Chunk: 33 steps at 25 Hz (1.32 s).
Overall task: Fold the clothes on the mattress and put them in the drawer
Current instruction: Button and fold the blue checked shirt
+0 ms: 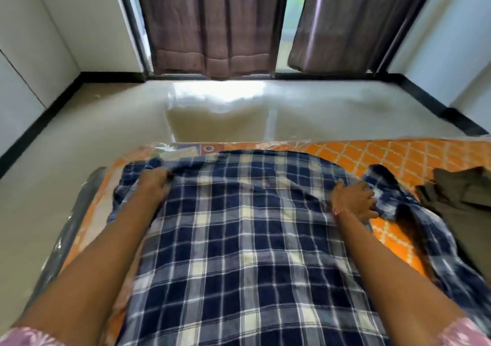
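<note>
Plaid shirt (239, 226) is gripped by the left hand (152, 183) and pressed by the splayed right hand (354, 199) on the mattress (385, 157), whose corner label is unreadable.

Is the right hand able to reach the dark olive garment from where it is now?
Probably yes. The right hand rests open on the plaid shirt, and the dark olive garment lies just beyond the shirt's sleeve on the mattress, with nothing blocking it.

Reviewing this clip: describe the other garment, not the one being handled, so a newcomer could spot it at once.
Start at the orange patterned mattress in the lower half of the view. Follow it to the right edge, past the blue plaid shirt. There lies a crumpled olive-brown garment, plain and dark, the only cloth without checks.
</note>
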Each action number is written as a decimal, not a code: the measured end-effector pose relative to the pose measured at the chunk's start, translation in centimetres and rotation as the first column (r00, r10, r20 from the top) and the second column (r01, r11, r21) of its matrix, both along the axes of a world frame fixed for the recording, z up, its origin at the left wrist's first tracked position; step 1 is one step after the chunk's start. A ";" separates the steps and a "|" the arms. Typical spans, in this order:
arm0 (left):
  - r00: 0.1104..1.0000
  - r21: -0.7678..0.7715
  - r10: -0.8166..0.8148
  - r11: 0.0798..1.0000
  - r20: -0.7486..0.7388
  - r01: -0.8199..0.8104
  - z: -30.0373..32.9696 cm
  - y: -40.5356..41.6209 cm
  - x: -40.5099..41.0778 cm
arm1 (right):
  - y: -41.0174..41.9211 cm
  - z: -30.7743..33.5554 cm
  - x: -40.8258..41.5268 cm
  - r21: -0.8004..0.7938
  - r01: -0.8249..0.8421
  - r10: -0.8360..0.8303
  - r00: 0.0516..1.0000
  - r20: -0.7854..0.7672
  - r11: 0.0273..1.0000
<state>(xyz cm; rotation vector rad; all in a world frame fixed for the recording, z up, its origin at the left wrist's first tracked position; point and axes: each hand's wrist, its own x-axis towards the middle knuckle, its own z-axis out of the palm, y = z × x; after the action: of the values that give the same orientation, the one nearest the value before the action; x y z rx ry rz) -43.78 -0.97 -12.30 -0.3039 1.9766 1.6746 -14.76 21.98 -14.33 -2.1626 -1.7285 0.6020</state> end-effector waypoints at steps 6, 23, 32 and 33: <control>0.999 0.060 -0.024 0.998 0.035 0.022 0.2 0.0 -1.1 | 6.9 1.2 1.5 -0.080 -0.150 0.120 0.948 -0.295 0.985; 0.181 -0.924 -0.928 0.353 -0.325 0.147 -4.4 -0.5 7.5 | -1.3 -3.0 -1.5 -0.027 -0.851 0.809 0.488 0.329 0.524; 0.832 -0.835 -0.450 0.550 -0.323 -0.027 -1.9 -17.6 9.0 | -14.3 0.3 -6.8 0.191 -0.874 0.831 0.484 0.275 0.446; 0.840 -0.789 -0.425 0.615 -0.336 -0.004 -1.8 -18.2 9.1 | -17.2 1.0 -7.6 0.251 -0.888 0.891 0.430 0.148 0.386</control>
<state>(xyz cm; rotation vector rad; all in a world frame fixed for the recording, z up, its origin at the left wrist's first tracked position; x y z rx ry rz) -34.69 -19.22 -14.08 0.1183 2.9260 0.6686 -22.31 4.80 -13.32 -0.8203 -2.7158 0.5008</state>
